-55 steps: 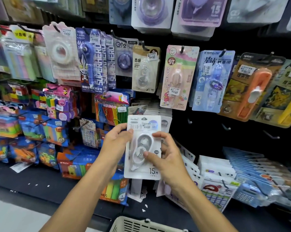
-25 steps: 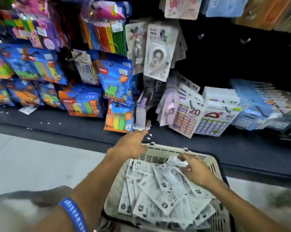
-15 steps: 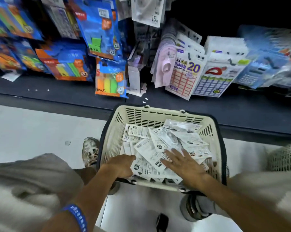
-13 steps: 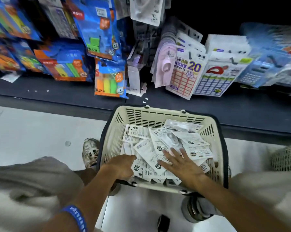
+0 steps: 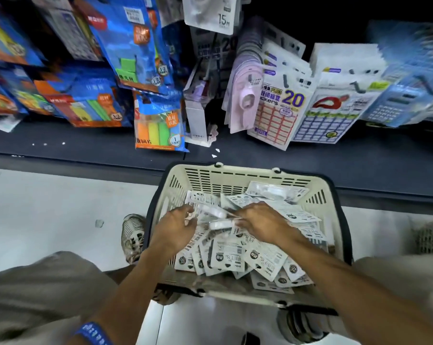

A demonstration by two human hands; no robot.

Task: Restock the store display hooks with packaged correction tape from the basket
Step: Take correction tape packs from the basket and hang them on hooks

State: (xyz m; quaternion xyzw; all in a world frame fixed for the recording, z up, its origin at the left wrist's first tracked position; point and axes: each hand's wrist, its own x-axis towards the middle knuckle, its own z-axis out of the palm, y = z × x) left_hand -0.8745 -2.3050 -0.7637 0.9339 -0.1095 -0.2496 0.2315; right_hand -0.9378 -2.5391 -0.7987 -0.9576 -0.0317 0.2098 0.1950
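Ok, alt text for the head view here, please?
Both hands, left hand and right hand, reach into a cream basket on the floor, gathering correction tape packs from a loose pile. Stocked display hooks hang above.

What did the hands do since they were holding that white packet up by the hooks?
Both hands dropped from the display into the cream plastic basket. The left hand and right hand now gather white correction tape packets between them. The basket remains on the floor.
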